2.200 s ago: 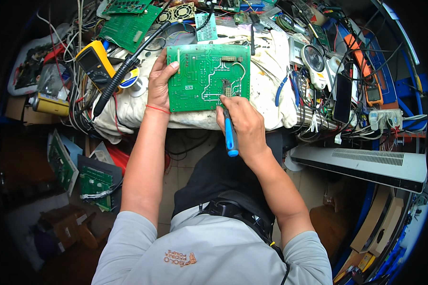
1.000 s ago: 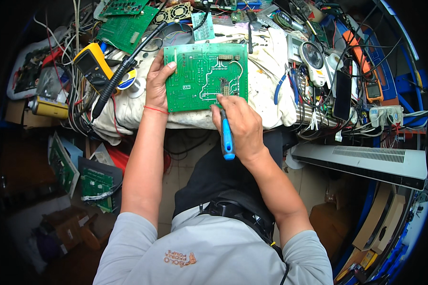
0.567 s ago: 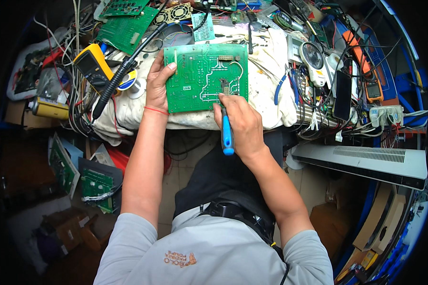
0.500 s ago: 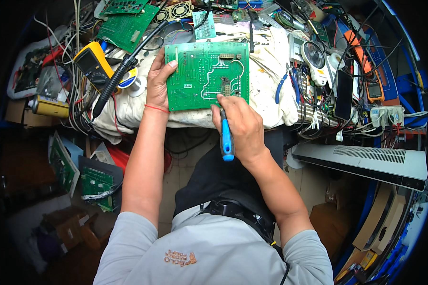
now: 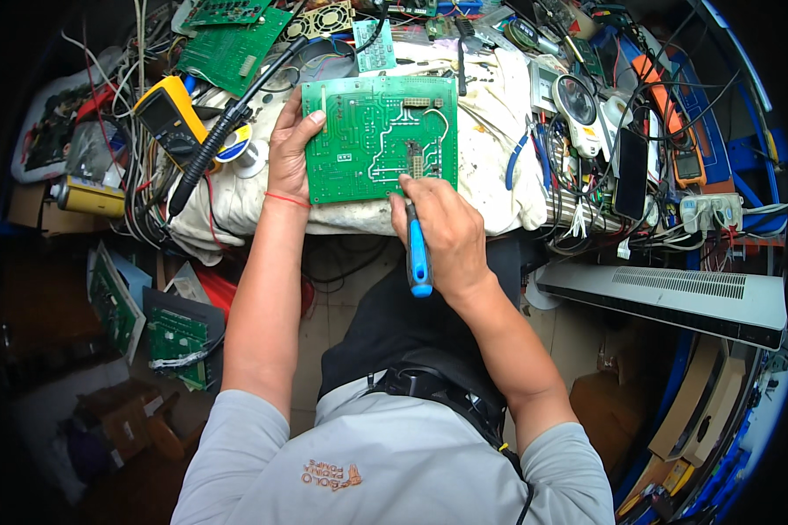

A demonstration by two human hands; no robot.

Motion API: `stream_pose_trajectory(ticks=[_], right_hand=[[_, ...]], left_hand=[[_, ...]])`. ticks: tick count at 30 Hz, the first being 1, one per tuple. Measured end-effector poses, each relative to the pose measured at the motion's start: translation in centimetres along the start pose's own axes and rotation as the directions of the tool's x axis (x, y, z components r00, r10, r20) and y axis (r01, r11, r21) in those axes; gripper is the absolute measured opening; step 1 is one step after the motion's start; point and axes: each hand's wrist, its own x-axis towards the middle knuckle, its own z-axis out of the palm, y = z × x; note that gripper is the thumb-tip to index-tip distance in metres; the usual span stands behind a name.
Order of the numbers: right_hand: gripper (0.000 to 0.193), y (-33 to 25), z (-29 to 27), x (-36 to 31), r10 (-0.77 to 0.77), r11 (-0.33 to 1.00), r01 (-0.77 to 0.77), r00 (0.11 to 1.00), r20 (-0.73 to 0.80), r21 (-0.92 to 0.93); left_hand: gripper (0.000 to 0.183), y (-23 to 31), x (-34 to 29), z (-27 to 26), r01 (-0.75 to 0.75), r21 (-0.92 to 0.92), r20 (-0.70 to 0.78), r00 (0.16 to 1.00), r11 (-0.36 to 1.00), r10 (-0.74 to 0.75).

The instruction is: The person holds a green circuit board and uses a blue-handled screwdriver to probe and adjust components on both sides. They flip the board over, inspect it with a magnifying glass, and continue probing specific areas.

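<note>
A green circuit board [image 5: 350, 131] rests on the white cloth, tilted slightly, with traces and solder points facing up. My left hand [image 5: 294, 144] grips its left edge, thumb on top and fingers behind. In my right hand [image 5: 446, 227] is a slim hand tool with a blue and dark handle [image 5: 419, 258], a hole near its end. The handle points toward my body. My right fingertips lie at the board's lower right, just below a tan pin connector [image 5: 417, 164]. The tool's tip is hidden by my fingers, so its kind is unclear.
On the left are a yellow multimeter [image 5: 168, 120], a solder spool [image 5: 250, 157] and a black flexible arm [image 5: 212, 149]. To the right lie blue-handled pliers [image 5: 517, 162], a magnifier [image 5: 576, 101], a phone [image 5: 630, 175] and an orange clamp meter [image 5: 674, 122]. Tangled cables surround the cloth [image 5: 499, 201].
Almost nothing differs. The board and my left hand have shifted very slightly to the left; my right hand keeps its place with the tool.
</note>
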Motion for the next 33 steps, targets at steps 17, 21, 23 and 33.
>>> stream_pose_trajectory(ticks=[17, 21, 23, 33], right_hand=[[0.029, 0.1, -0.2, 0.1, -0.015, 1.000, 0.014, 0.999, 0.046, 0.021], [0.029, 0.2, -0.3, 0.3, 0.007, 1.000, -0.007, 0.997, 0.074, -0.001], [0.028, 0.2, -0.4, 0.2, -0.044, 0.999, 0.043, 0.996, 0.074, 0.015], [0.032, -0.2, -1.1, -0.1, 0.017, 0.986, -0.038, 0.991, 0.129, 0.163]], left_hand=[[0.057, 0.0, 0.0, 0.1, 0.013, 0.011, 0.003, 1.000, 1.000, -0.013], [0.057, 0.1, 0.3, 0.2, -0.001, 0.018, 0.003, 1.000, 1.000, 0.001], [0.057, 0.1, 0.1, 0.2, 0.000, 0.017, 0.005, 1.000, 1.000, 0.000], [0.058, 0.0, -0.1, 0.2, 0.009, 0.029, 0.000, 1.000, 1.000, -0.009]])
